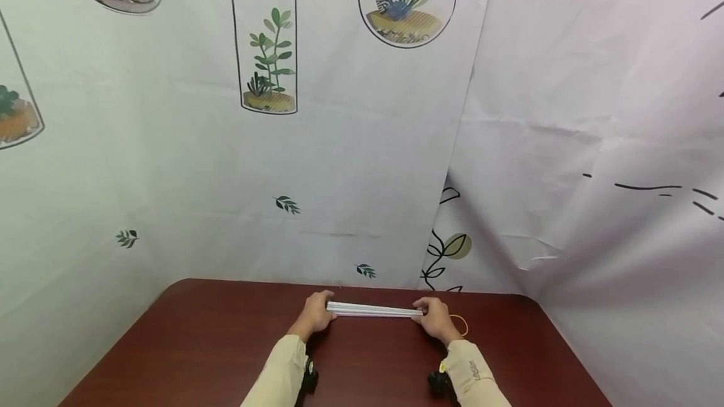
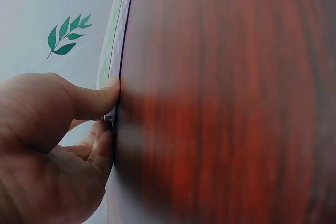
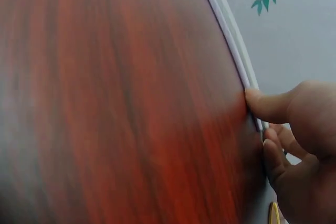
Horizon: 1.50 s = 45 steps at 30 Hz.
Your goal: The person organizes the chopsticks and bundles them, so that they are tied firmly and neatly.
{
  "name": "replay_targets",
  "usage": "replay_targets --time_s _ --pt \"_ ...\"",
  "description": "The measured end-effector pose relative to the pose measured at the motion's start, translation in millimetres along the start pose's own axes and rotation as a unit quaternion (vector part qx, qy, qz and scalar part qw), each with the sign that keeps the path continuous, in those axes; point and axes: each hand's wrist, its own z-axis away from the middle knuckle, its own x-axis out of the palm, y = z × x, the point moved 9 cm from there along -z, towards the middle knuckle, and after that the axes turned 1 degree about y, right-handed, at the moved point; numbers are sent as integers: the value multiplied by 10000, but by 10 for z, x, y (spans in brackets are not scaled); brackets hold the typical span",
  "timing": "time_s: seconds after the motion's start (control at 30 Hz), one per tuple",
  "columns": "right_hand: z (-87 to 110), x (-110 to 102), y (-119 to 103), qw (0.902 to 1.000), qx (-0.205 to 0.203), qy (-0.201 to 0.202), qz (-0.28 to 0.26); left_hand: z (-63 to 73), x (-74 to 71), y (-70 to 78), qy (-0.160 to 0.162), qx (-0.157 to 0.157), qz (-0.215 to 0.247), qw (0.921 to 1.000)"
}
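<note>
A long, thin white strip in layers [image 1: 373,310] spans the gap between my two hands near the table's far edge. Its layers look pale green and lavender in the left wrist view, and they fan slightly wider toward the left end. My left hand [image 1: 317,313] pinches that end, thumb on one side and fingertips on the other. At the opposite end, my right hand [image 1: 434,317] pinches the strip between thumb and fingers. A thin yellow-orange loop [image 1: 466,325] shows beside the right hand. What kind of thing the strip is, I cannot tell.
The dark red-brown wooden table [image 1: 226,344] has rounded far corners. Right behind it hangs a white cloth backdrop [image 1: 362,174] printed with plants in jars and small leaves. Black wrist cameras [image 1: 438,384] sit under both light sleeves.
</note>
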Motion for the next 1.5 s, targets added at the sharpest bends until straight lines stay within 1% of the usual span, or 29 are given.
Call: replay_targets --time_s 0.27,0.33,0.47,0.6,0.7,0.8,1.0,1.1,1.2,1.37,1.5 --pt "41 -4 -20 9986 -254 -459 68 8 36 47 -212 152 -249 9993" --pt "44 6 -11 9981 -276 -539 118 13 42 50 -262 151 -295 9991" --pt "50 25 11 9975 -279 -606 222 19 47 56 -299 171 -334 9989" --pt "65 43 5 9970 -375 -614 280 39 57 50 -363 100 -330 9987" --pt "90 62 -10 9957 -498 -713 307 60 87 27 -503 -28 -333 9982" --pt "121 83 -27 9937 -601 -885 330 76 124 4 -658 -78 -398 9970" --pt "141 123 -50 9901 -737 -1131 393 100 160 -26 -1020 -114 -523 9933" --pt "131 144 -70 9885 -819 -1173 499 106 155 -22 -1176 -96 -586 9913" --pt "118 161 -85 9871 -809 -1223 647 100 134 5 -1199 26 -726 9901" --pt "101 175 -105 9849 -760 -1237 941 85 114 53 -1117 199 -992 9886" --pt "122 206 -110 9810 -788 -1286 1220 103 138 52 -1188 165 -1149 9861"
